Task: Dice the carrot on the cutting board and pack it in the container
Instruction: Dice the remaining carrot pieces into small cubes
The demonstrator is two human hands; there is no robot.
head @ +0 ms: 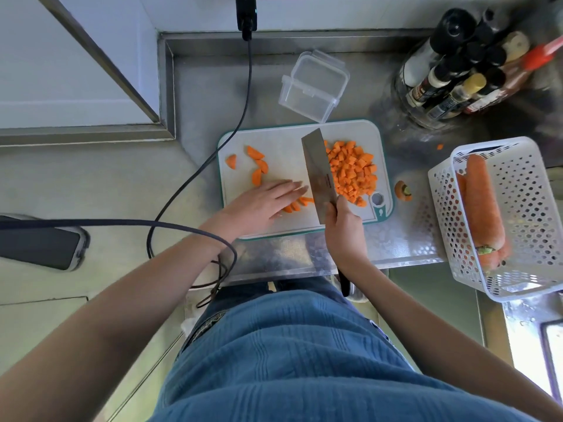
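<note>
Board (274,138) lies flat on the steel bench (380,245), centre of view.

Left hand (259,205): palm down, fingers straight and close together, pressing carrot strips (300,203) at the board's 6 o'clock edge. Strips show only past the fingertips; the rest is hidden under the hand.

Right hand (342,229): wrapped round the cleaver (320,175) at the base of the blade, one finger lying along the blade side. Blade runs roughly 12 to 6 across the board, between the left fingertips and the dice. Dark handle end juts out below the wrist.

Dice (352,172): heaped pile at 3 o'clock on the board, touching the blade's right face.

Uncut chunks (257,166): four or so at 9 o'clock on the board, apart from the hand.

Container (313,86): clear, open, nothing visible inside, on the bench at 12 o'clock, just touching the board's far edge.

Carrot top (402,190): on the bench just off the board at 3 o'clock.

Basket (524,214): white, perforated, further out at 3 o'clock, holding whole carrots (481,205).

Bottles (463,65): cluster at 1 o'clock.

Phone (39,242): at 9 o'clock; a dark cable (195,175) loops over the bench.
</note>
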